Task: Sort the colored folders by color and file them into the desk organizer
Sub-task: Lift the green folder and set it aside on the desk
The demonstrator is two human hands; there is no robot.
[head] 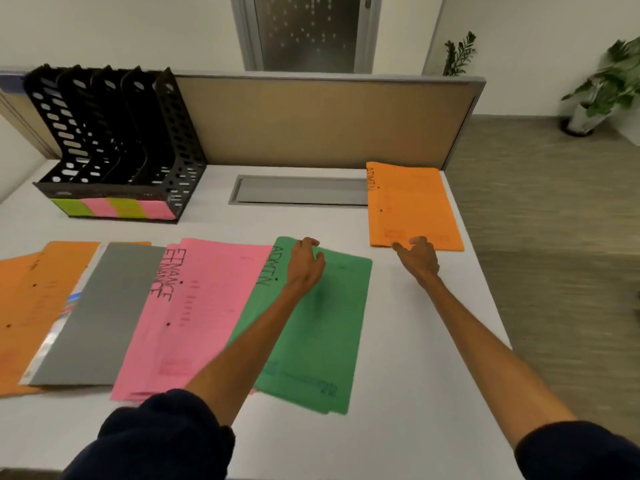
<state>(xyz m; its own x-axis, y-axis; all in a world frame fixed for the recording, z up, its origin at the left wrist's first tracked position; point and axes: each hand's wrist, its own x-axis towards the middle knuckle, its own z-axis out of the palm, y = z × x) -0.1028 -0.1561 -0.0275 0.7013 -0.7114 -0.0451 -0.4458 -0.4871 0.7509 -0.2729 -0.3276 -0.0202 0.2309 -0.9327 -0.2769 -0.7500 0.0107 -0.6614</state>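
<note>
Left grip (306, 261) on green folder (311, 341), 12 o'clock edge; hold cannot be told. Right grip (417, 254) released, fingers spread at orange folder (412, 206), 2 o'clock on bench (415, 341). Best pinch its near edge before lifting towards desk organizer (114, 140), 10 o'clock.

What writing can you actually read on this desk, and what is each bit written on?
"ADMIN": handwritten along the edge of the green folder.
"FINANCE": on the top pink folder.
"FINANCE": again on the lower pink folder peeking out beneath it.
"ADMIN": on the orange folder lying apart at the far right.
Printed stamps near the folders' bottom edges: too blurred to read.
Coloured strips on the black organizer: no writing visible.
</note>
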